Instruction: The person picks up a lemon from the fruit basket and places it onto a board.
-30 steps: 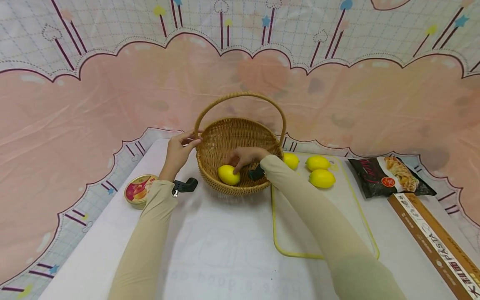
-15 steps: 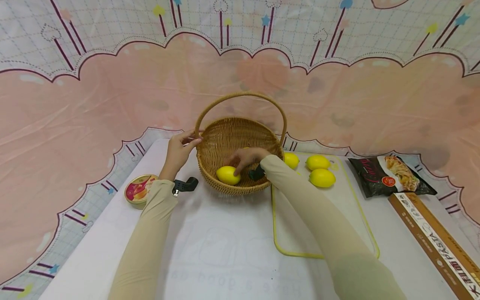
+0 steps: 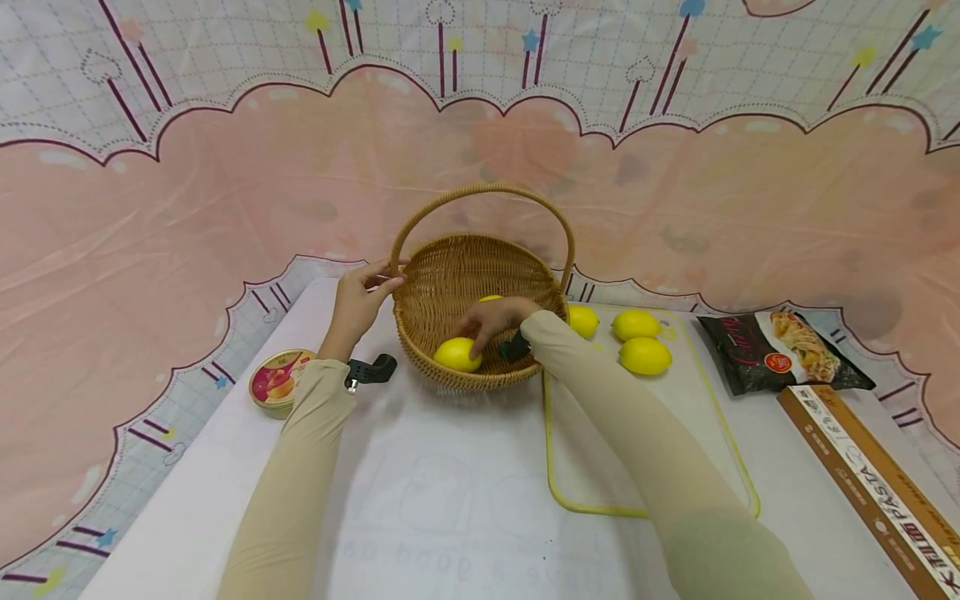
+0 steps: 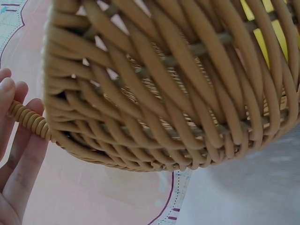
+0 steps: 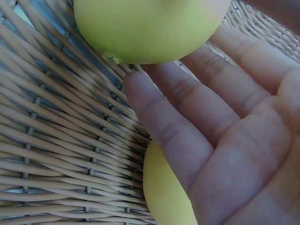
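A wicker basket (image 3: 468,271) with a tall arched handle (image 4: 30,122) stands at the back middle of the table. My left hand (image 3: 357,305) pinches the foot of that handle at the basket's left rim. Inside the basket, my right hand (image 3: 497,317) holds a yellow lemon (image 3: 454,357) low by the front wall, thumb on one side and fingers on the other. Behind the right hand peeks a second lemon (image 3: 490,297); in the right wrist view its yellow side (image 5: 166,190) shows below the fingers. The rest of the basket's floor is partly hidden by the hand.
Right of the basket lies a white cutting board (image 3: 637,450) with a yellow edge, bearing several lemons (image 3: 645,357). Farther right are a black pasta bag (image 3: 783,352) and a long brown pasta box (image 3: 870,487). A round tin (image 3: 279,382) sits beside the left forearm.
The right hand and its lemon have shifted slightly down toward the basket's front wall. The second lemon has come into view behind that hand. My left hand stays on the handle.
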`<state>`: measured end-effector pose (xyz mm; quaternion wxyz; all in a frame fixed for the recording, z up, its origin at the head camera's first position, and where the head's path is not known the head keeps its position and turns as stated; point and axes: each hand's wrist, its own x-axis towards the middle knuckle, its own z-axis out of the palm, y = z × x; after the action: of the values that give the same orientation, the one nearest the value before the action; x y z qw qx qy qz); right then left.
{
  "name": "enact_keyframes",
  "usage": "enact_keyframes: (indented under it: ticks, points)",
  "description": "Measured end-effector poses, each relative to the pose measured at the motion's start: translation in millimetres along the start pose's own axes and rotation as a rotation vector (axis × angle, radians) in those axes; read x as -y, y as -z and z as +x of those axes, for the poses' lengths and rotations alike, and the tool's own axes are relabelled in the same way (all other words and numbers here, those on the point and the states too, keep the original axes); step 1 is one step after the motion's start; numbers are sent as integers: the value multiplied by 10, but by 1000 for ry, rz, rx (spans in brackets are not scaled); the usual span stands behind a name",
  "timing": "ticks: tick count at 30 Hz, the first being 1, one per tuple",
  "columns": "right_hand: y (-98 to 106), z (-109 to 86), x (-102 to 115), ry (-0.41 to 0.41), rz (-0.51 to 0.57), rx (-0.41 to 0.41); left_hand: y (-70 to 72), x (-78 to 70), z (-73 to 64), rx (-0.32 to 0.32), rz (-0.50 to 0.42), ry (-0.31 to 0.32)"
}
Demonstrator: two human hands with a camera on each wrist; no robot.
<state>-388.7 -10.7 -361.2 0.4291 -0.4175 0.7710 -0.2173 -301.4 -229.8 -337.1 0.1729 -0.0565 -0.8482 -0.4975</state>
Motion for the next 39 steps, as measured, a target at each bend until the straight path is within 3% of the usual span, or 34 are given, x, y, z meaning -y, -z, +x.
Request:
enact_keyframes:
  ticks: [6,18,31,39]
  points:
    - [-18,-7,20,-39,-5,8,-5,19,1,2,-5,-6]
    - [-30,6,-3,-5,-16,-11,-20,22,10,0,-3,-53]
    - [-4,27,-22,44,-114,-138,-18,23,23,-2,1,-51]
    - [13,5,-3,75,8,-222,-12,19,16,-2,-4,-53]
